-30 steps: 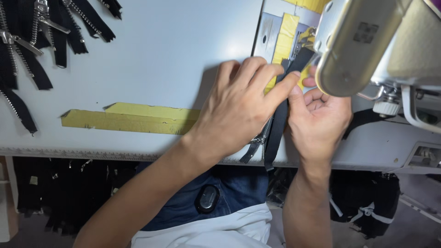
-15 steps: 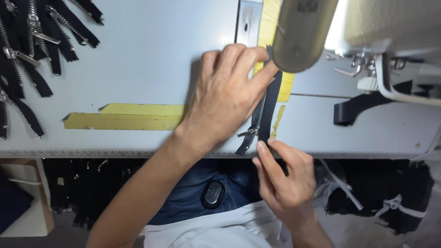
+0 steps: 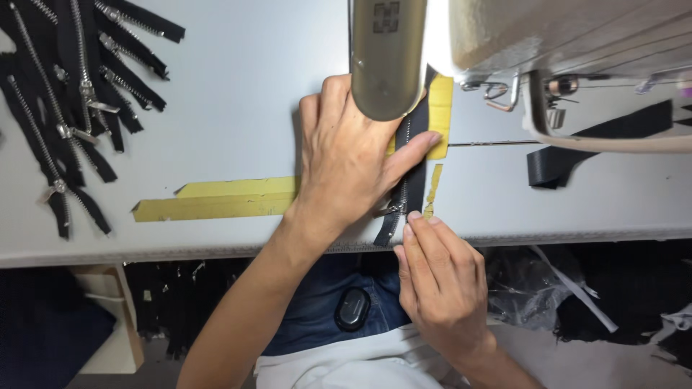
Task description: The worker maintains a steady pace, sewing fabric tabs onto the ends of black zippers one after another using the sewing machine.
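At the far left of the bench (image 3: 238,94) lies a heap of black zippers (image 3: 72,101) with silver teeth, fanned out and well apart from where I am working. Nearer the middle, a strip of yellow tape (image 3: 216,200) is stuck flat along the near part of the bench, its right end running under my wrist. My left hand (image 3: 349,162) lies flat and spread, palm down, pressing the black zipper (image 3: 412,169) against the bench; my thumb stretches right across the zipper tape and touches a yellow patch (image 3: 441,115) beside it. The zipper runs from the near edge, where its end hangs slightly over, away under the sewing machine head (image 3: 389,57). Just right of that dangling end, my right hand (image 3: 440,281) sits below the bench edge, fingers loosely extended, with the fingertips touching the edge beside the zipper and holding nothing. Farther right, a black fabric strip (image 3: 577,155) lies on the bench.
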